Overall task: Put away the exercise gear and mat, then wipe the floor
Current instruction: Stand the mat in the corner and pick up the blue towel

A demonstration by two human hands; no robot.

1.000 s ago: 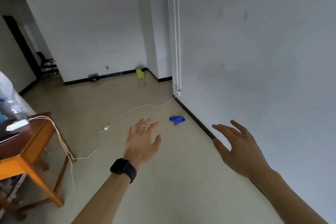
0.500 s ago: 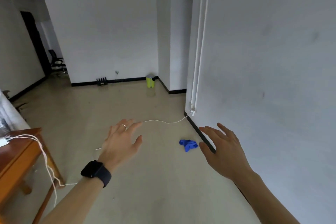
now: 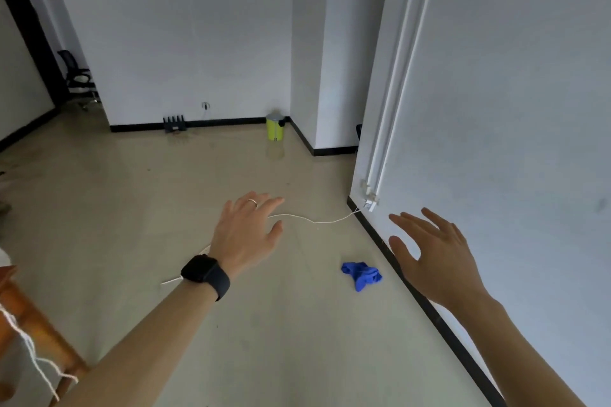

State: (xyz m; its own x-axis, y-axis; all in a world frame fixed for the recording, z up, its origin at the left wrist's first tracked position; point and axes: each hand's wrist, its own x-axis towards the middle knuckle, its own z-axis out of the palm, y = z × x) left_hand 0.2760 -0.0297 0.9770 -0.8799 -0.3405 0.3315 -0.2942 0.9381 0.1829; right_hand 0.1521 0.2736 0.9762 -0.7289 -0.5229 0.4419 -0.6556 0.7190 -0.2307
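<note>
Currently both hands were empty: left hand [image 3: 246,235] at frame centre and right hand [image 3: 433,256] centre-right, fingers spread, grips apart, clamped on nothing. No mat or exercise gear was in view. The one task-related thing we could see was a blue cloth [image 3: 362,274], lying crumpled on the floor [image 3: 297,340] right of centre, between the two hands in the picture, close to the black skirting of the right wall.

We judged the step in hand as fetching that cloth for wiping. To do it well, we'd go down with the right hand, the nearer one, pinch the bunched middle so it lifts in one piece, and keep clear of the white cable [image 3: 314,220] running across the floor just above it.

Orientation: the cloth was wadded, so no true heading; its longer spread ran roughly upper left to lower right.
</note>
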